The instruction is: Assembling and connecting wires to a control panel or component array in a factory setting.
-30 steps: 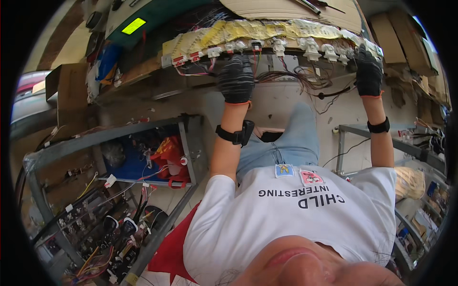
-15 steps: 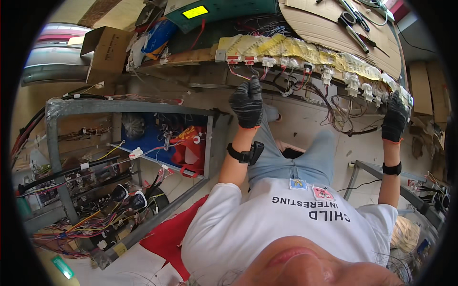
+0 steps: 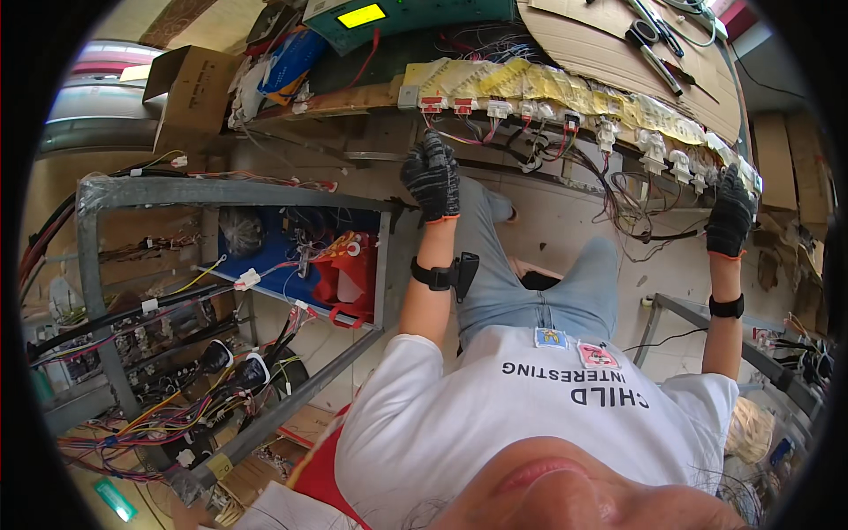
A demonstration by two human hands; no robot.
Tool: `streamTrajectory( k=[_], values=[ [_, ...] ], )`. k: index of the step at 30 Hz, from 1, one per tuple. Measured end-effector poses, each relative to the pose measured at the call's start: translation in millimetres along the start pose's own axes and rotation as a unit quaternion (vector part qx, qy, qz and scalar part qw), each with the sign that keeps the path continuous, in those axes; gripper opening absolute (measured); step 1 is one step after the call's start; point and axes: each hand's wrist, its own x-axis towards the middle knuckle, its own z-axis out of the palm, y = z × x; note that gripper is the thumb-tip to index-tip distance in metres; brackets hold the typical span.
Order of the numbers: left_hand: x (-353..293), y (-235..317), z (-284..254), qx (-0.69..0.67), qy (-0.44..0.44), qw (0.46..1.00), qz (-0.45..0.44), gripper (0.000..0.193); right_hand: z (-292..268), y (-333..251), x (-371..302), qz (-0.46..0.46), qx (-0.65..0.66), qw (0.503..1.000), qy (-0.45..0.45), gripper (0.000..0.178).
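My left hand (image 3: 431, 179), in a dark grey knit glove, is closed with its fingertips pressed together on thin wires (image 3: 461, 138). These wires hang below a red-and-white connector (image 3: 431, 105) at the left end of a row of plugs. My right hand (image 3: 731, 216), gloved alike, is up against the right end of the row. Its fingers are drawn together; whatever is between them is hidden. The row runs along a board edge wrapped in yellowed tape (image 3: 530, 86). White plugs (image 3: 652, 152) hang from its right half, and a dark wire bundle (image 3: 609, 199) droops beneath.
A green tester box (image 3: 406, 26) with a lit yellow screen stands at the back. Pliers and other hand tools lie on cardboard (image 3: 583, 35) at back right. To the left, a grey metal frame (image 3: 238, 196) surrounds a blue bin with a red bag (image 3: 346, 278) and many wires.
My left hand has moved left along the row, from beneath the second and third connectors to below the first. My right hand stays almost where it was.
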Motion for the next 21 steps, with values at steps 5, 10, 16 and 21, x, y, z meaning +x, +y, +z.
streamTrajectory(
  k=[5,10,16,21],
  values=[
    [8,2,0,0.299,-0.012,0.9,0.316,0.014,-12,-2,5,0.025,0.064,0.997,0.024,0.033],
    [46,91,96,0.313,-0.29,0.742,0.516,0.033,-39,15,-10,-0.015,0.099,0.995,-0.013,0.052],
    [42,78,293,0.463,-0.509,0.515,0.511,0.05,-84,-11,-103,-0.044,0.434,0.897,0.067,0.045],
    [104,11,385,0.645,-0.414,0.46,0.448,0.042,-143,-39,-134,-0.064,0.574,0.816,-0.019,0.039]
  ],
)
